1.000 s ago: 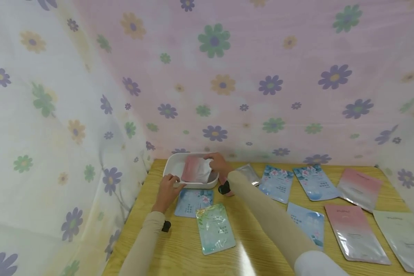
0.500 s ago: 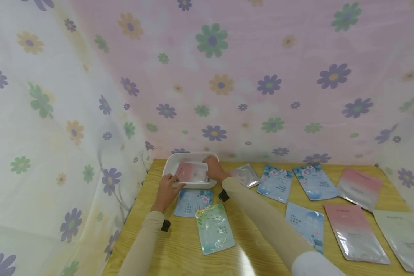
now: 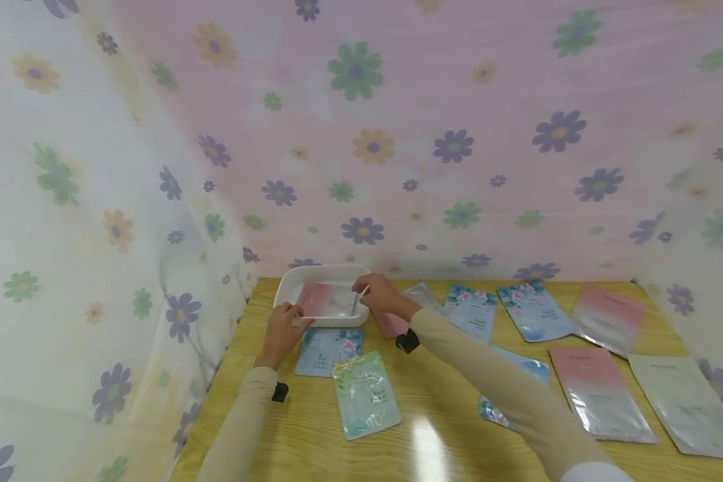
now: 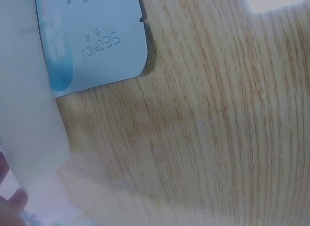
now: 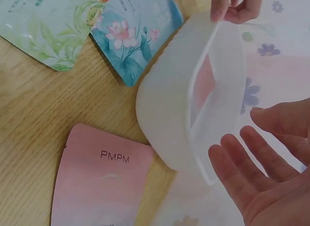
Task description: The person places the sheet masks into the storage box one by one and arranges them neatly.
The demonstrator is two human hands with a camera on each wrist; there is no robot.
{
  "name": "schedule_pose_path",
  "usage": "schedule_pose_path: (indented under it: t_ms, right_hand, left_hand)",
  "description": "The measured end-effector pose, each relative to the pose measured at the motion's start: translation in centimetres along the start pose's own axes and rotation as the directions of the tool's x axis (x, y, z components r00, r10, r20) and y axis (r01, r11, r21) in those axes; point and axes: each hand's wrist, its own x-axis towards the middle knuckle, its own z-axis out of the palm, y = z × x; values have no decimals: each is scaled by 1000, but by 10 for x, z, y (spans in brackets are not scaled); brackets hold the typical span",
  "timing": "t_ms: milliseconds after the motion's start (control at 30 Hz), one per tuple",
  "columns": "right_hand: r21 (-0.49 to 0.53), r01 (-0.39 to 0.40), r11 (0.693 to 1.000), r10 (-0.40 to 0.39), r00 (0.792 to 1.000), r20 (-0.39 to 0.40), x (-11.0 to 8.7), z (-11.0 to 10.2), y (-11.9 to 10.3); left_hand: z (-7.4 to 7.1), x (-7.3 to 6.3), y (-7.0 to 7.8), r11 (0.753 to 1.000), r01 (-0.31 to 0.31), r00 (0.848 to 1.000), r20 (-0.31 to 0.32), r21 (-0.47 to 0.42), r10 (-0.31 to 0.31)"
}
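At the white tub (image 3: 337, 323), the right hand (image 3: 382, 295) hovers, fingers apart! Left hand (image 3: 280, 333) pinches it; pink packet (image 3: 316, 299) inside.

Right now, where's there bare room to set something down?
The yellow wooden tabletop is bare between the glossy green rectangular sachet and beige right sleeve, and, more narrowly, between that sachet and the beige left sleeve. Pastel foil sachets crowd the right.

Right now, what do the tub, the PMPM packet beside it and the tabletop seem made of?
White tub: probably plastic; smooth, matte, thin rim. Pink packet: likely plastic or foil film; thin, satiny sheen. Tabletop: wood or wood-look laminate; grain shows, and a bright reflection suggests gloss.
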Motion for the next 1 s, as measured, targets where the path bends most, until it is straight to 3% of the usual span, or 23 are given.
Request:
schedule_pose_path:
  t_ms: [233,433,533,733,1000]
  right_hand:
    - [76,3,997,-5,1000,28,-24,-15,-9]
    - [149,18,989,-23,999,30,-45,-22,-3]
    - [150,-21,988,14,999,48,-57,-23,-1]
    - [142,-41,989,33,998,56,-74,-15,7]
    - [188,-94,978,85,995,55,-85,4,20]
  left_hand:
    - [-9,-3,-5,1000,11,1000,13,21,-11]
    - [-14,-2,-1,999,46,997,58,5,-46]
    - [-12,-2,0,999,54,997,63,-3,-54]
    - [-9,-1,1,999,44,998,55,-9,-44]
    - [-9,4,6,995,100,987,123,-8,-98]
